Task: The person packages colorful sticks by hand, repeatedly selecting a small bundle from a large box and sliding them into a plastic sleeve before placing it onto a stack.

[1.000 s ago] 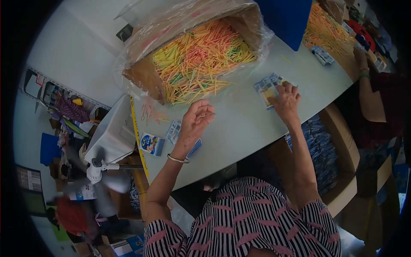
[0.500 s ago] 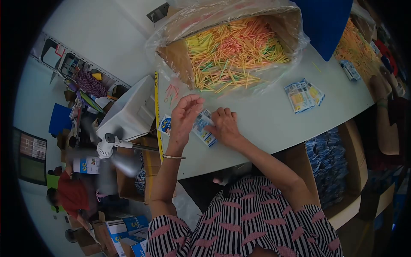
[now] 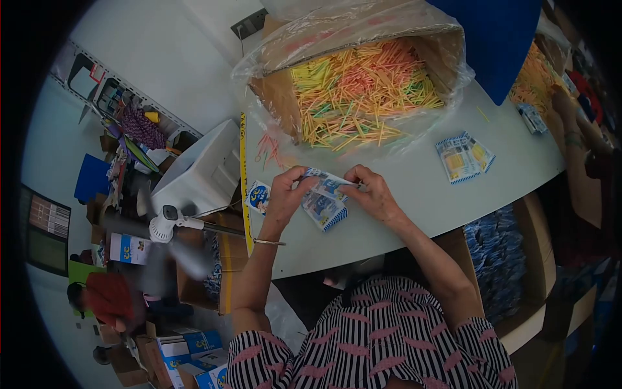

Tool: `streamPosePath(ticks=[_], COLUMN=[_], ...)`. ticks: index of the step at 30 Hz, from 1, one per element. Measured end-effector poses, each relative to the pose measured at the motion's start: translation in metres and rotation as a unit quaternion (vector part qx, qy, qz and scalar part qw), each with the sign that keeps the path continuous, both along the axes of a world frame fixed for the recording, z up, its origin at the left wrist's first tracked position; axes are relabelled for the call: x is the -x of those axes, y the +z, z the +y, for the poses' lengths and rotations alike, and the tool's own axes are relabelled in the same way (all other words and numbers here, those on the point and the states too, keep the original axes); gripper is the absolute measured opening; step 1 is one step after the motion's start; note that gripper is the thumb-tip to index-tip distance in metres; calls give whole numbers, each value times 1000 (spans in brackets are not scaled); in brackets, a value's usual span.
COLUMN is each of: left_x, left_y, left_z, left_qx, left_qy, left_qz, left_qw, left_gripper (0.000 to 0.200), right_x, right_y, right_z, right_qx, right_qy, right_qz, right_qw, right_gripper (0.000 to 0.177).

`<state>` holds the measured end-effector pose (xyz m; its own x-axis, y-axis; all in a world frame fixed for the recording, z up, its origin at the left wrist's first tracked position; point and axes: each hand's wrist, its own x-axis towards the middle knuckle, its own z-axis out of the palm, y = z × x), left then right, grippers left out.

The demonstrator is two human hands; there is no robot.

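My left hand (image 3: 284, 198) pinches the left end of a small blue-and-clear plastic packet (image 3: 331, 183). At the packet's other end, my right hand (image 3: 374, 194) grips it between thumb and fingers. Beneath it on the table lies another blue-edged packet (image 3: 326, 213). A round blue-and-white printed label or packet (image 3: 258, 196) is just left of my left hand. Beyond my hands stands an open carton lined with clear plastic, heaped with yellow, pink, orange and green sticks (image 3: 363, 91). A few pink sticks (image 3: 267, 148) lie loose beside it.
Two overlapping packets (image 3: 463, 157) lie on the table's right side. Below the edge is a box of blue packets (image 3: 495, 246). A fan (image 3: 170, 227) turns at left near a white bin (image 3: 197, 168). Another person's arm (image 3: 573, 136) works at far right; someone in red (image 3: 110, 299) is at left.
My left hand has come down from its raised position onto a packet. My right hand has lifted from the table, and both now hold the packet between them. The view has shifted slightly.
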<state>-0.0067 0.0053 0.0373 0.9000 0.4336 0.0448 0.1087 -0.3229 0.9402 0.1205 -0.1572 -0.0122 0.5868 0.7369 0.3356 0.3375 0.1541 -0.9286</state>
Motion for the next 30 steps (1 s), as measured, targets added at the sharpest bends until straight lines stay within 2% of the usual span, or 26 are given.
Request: streamPosePath(ticks=[1, 2, 4, 8, 10, 14, 17, 19, 23, 26, 28, 29, 30], left_x=[-4, -9, -19, -35, -41, -55, -71, -79, -100, -124, -142, -147, -151], left_y=[3, 2, 0, -8, -11, -16, -20, -13, -13, -6, -17, -25, -29], left_z=[-4, -9, -17, -26, -30, -38, -41, -45, -33, 9, 47, 55, 57], left_qx=[-6, -6, -91, -154, -187, -184, -204, -268, -211, -208, -483, -484, -561], left_qy=[-3, -6, -21, -25, -42, -55, -65, -90, -119, -90, -68, -69, -67], left_qz=[17, 16, -16, -49, -45, -27, -51, -61, -74, -84, -49, -49, -76], left_qw=[1000, 1000, 995, 987, 980, 981, 976, 957, 967, 970, 872, 871, 821], left_gripper=[13, 13, 11, 13, 13, 11, 16, 15, 15, 15, 19, 19, 19], right_x=[-3, -5, -8, -19, -21, -31, -40, -44, -55, -62, -60, -62, -65], right_y=[2, 4, 7, 7, 7, -3, -4, -5, -6, -6, -6, -9, -13], right_z=[-3, -5, -10, -24, -30, -42, -50, -55, -59, -60, -59, -58, -58], right_qx=[22, 22, 2, 24, 27, 27, 86, 81, 39, 79, 84, 82, 91], right_qy=[-23, -26, -29, -31, -22, -20, -8, -23, -65, -85, -99, -100, -95], right_qz=[-43, -44, -53, -67, -15, 1, -3, 11, -3, 29, 63, 63, 59], right_qw=[999, 998, 998, 997, 999, 999, 996, 996, 997, 993, 990, 990, 990], right_gripper=[15, 15, 13, 12, 11, 12, 15, 17, 16, 17, 18, 18, 18])
